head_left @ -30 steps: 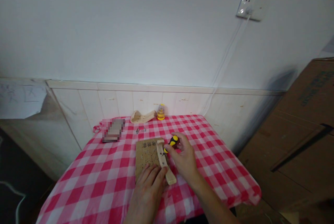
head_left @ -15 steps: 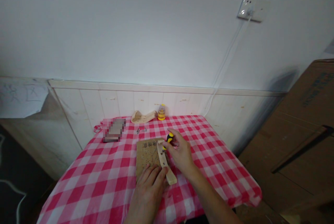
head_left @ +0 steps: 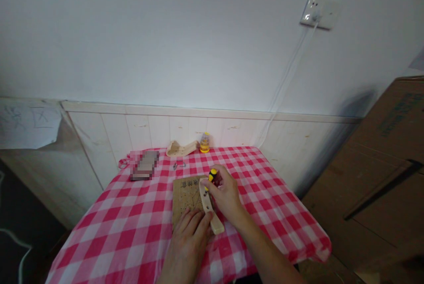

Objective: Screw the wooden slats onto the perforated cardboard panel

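Note:
My right hand is closed around a small yellow-and-black screwdriver, which points down at a screw in a curved pale wooden piece. The piece lies along the right side of a brown board with dark markings and small holes. Another dark screw or hole shows lower on the piece. My left hand lies with fingers stretched over the board's near part, its thumb side touching the wooden piece. Contact between the tip and the screw is too small to make out.
A second curved wooden piece and a yellow-capped clear bit case stand at the table's back. Small metal parts lie before them. A blurred-out flat object is at left. Cardboard leans at right of the checked tablecloth.
The screwdriver handle has shifted slightly left, and the fingers of my right hand have turned around it. My left hand, the board and the wooden piece stay in place.

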